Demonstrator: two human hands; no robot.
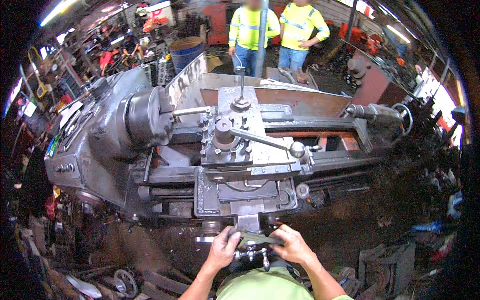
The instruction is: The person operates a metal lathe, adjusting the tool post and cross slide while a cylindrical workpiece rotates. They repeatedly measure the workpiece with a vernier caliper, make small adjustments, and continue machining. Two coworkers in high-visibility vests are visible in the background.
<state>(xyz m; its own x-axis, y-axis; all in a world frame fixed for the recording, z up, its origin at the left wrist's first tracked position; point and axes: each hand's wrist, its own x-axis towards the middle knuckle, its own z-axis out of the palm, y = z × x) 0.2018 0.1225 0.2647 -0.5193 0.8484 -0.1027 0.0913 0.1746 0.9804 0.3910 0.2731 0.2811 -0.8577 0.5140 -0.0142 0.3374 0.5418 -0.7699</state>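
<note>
My left hand (223, 248) and my right hand (293, 244) are both closed on a flat olive-grey strip (256, 238), one at each end. Whether it is cloth or something stiffer I cannot tell. The strip is in front of the carriage (210, 204) of a large metal lathe, above its handwheel crank (266, 261). On the carriage stands a square tool post (224, 131) with a long lever (262, 139) ending in a ball knob (297, 149). To the left, a thin round bar (192, 111) sticks out of the chuck (150, 117).
The tailstock (377, 116) sits at the lathe's right end. Loose tools (75, 120) lie on the headstock (107, 145). Behind the lathe are two people (254, 27) in yellow safety shirts, a post (262, 37) and a blue drum (186, 56). A metal block (387, 267) is at lower right.
</note>
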